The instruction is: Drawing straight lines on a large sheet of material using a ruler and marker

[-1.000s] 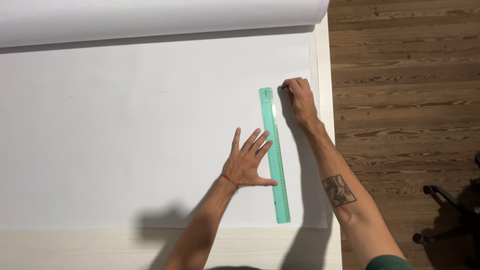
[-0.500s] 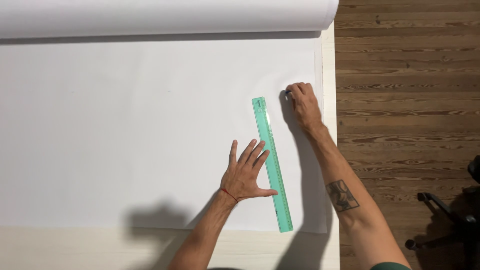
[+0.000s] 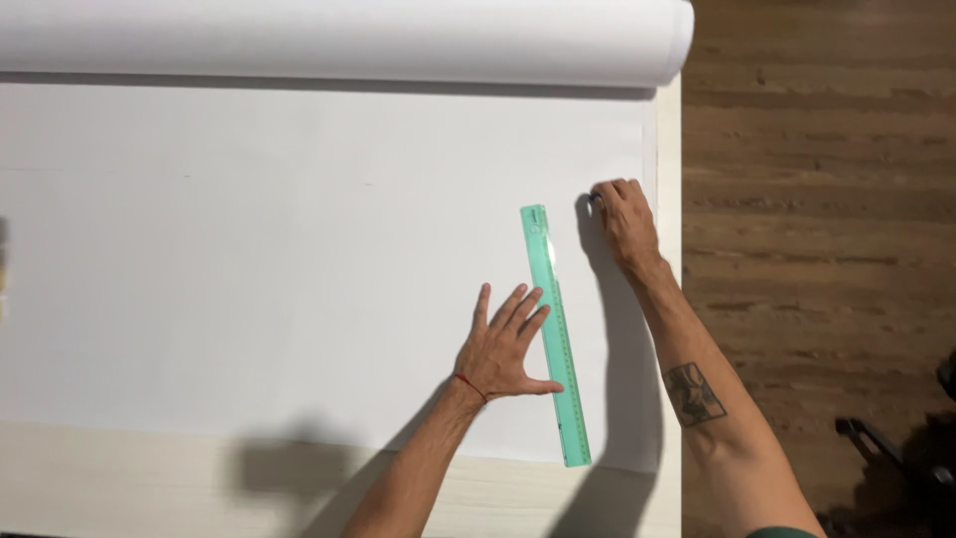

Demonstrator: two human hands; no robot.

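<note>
Pressing spread left hand (image 3: 503,349) on translucent green ruler (image 3: 554,334); right hand (image 3: 625,219) pinching pen (image 3: 595,197).

Red wrist thread, forearm tattoo

Bright overhead light, sharp shadows

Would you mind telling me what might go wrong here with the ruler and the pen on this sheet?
The left hand touches the green ruler only near its lower half, so its far end could swing. The right hand, closed on a small blue-tipped pen, sits apart from the ruler, so a line drawn there might wander. The white sheet ends close to the table edge, where a stroke could run off.
</note>
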